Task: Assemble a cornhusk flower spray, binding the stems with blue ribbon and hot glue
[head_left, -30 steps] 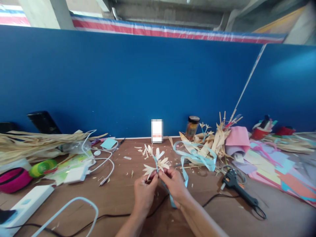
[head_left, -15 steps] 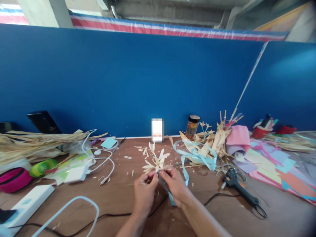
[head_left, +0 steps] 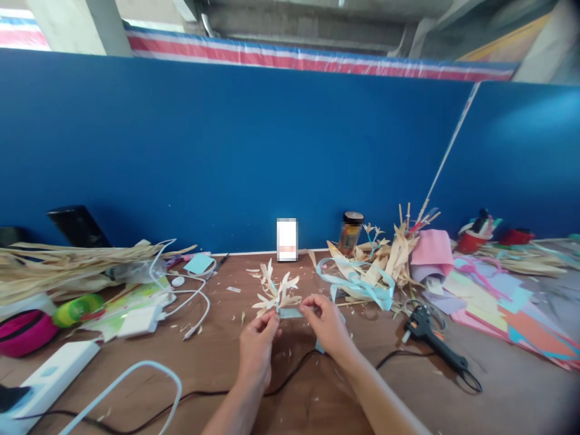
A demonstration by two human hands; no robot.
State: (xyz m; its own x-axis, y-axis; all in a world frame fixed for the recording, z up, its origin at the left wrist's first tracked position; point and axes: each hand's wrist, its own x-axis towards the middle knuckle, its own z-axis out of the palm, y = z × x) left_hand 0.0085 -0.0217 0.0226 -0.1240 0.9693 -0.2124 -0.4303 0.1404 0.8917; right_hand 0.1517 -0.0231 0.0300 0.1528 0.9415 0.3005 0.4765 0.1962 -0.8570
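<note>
Over the middle of the table, my left hand (head_left: 260, 338) pinches the base of a pale flower (head_left: 277, 296) with narrow petals that look like dried husk. The petals fan out above my fingertips. A light blue ribbon (head_left: 290, 313) runs from the flower's base across to my right hand (head_left: 324, 323), whose thumb and forefinger are closed on it. Part of the same ribbon hangs below the right hand, mostly hidden behind it.
At right lie a loose coil of blue ribbon (head_left: 362, 281), dried husks (head_left: 401, 254), a black glue gun (head_left: 435, 344) and coloured paper (head_left: 502, 302). A jar (head_left: 351, 232) stands behind. Leftward are a power strip (head_left: 58, 374), white cables and long husk strips (head_left: 67, 266). A black cord (head_left: 199, 394) crosses in front.
My hands have moved apart. The right hand has drawn the ribbon out to the right, away from the flower's base; the left hand and flower have shifted slightly left.
</note>
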